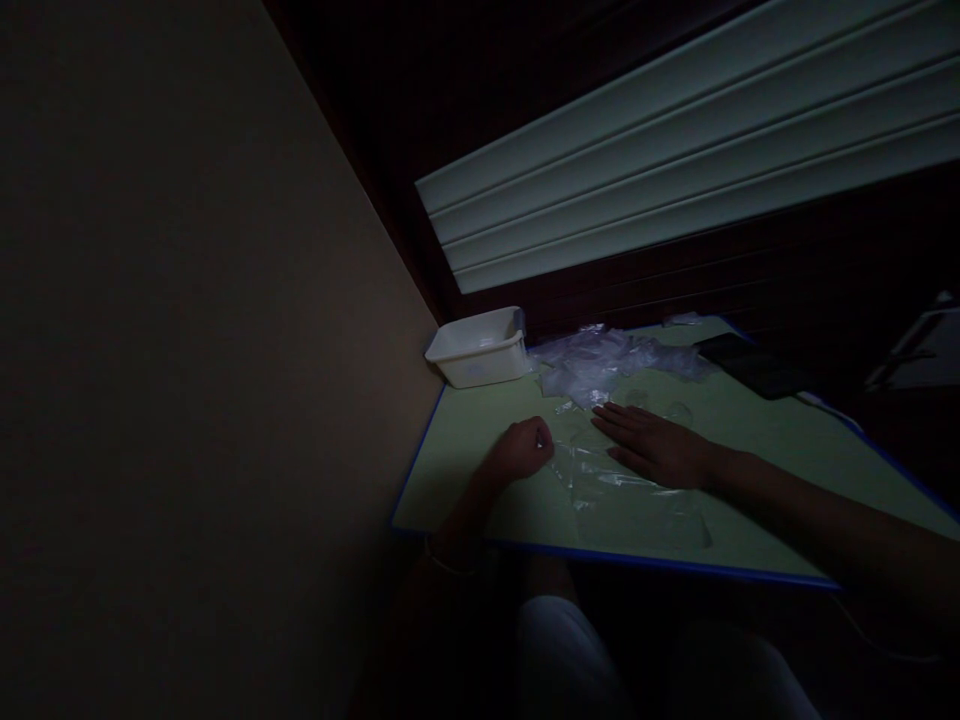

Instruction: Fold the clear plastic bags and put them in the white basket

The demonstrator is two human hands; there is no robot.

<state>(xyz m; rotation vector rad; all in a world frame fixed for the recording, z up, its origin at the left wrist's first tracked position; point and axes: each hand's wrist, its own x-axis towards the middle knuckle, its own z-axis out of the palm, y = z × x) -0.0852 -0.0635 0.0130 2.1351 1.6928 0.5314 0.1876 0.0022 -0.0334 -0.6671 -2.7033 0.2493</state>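
Observation:
A clear plastic bag lies flat on the pale green tabletop. My left hand is closed at the bag's left side, its curled fingers pinching the edge of the plastic. Palm down, my right hand rests on the upper part of the bag with its fingers stretched out toward the left. Just beyond the hands spreads a loose heap of crumpled clear plastic bags. Faint round outlines show on the table above my right hand; I cannot tell what they are.
A white plastic bin stands at the table's far left corner, close to the wall. On the far right lies a dark flat tablet or phone with a white cable. Blue edging borders the table. The room is dim.

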